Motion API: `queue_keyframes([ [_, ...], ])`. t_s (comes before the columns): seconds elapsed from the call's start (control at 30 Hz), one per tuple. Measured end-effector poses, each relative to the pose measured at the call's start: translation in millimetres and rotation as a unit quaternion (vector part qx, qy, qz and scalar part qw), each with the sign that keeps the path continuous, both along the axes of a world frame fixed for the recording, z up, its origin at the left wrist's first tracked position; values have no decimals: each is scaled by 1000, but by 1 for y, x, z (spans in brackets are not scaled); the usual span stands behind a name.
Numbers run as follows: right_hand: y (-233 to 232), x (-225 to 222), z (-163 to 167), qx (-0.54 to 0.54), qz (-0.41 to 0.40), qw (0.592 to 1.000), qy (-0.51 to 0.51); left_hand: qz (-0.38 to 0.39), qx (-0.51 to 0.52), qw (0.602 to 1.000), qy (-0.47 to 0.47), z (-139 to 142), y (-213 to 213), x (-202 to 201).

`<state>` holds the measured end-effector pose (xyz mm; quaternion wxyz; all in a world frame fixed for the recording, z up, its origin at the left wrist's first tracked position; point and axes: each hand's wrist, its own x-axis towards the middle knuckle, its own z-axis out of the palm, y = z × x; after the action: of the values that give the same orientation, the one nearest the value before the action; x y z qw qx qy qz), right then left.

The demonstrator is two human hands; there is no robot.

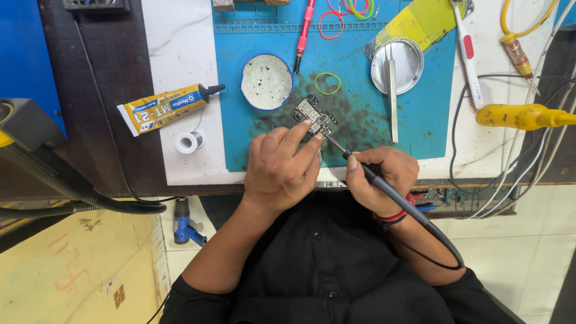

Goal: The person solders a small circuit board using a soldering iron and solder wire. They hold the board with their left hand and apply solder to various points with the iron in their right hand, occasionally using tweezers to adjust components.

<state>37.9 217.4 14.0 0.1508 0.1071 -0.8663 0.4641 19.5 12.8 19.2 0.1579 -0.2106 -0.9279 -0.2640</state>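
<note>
A small dark circuit board (310,114) lies on the blue work mat (360,114) near its front edge. My left hand (281,168) rests on the mat with its fingertips pressing the board's near end. My right hand (379,180) grips a black soldering iron (384,189) like a pen. Its thin metal tip (333,144) reaches the board's near corner beside my left fingers. The iron's black cable runs back over my right wrist, which wears a red band.
A round white dish (266,81) sits left of the board. A metal dish (396,65) with tweezers (392,90) lies to the right. A green rubber band (327,83), yellow glue tube (165,108), solder spool (189,143), yellow tool (522,116) and cables surround the mat.
</note>
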Motion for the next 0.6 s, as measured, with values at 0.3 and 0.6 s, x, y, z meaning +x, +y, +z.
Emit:
queue_keyframes([
  [0.3,-1,-2,1,3,8,1000,9,-1,1,1000,3,0,-1,-1],
  [0.6,-2,1,0,-4,-7,1000,-1,-4,3,1000,0,0,-2,0],
])
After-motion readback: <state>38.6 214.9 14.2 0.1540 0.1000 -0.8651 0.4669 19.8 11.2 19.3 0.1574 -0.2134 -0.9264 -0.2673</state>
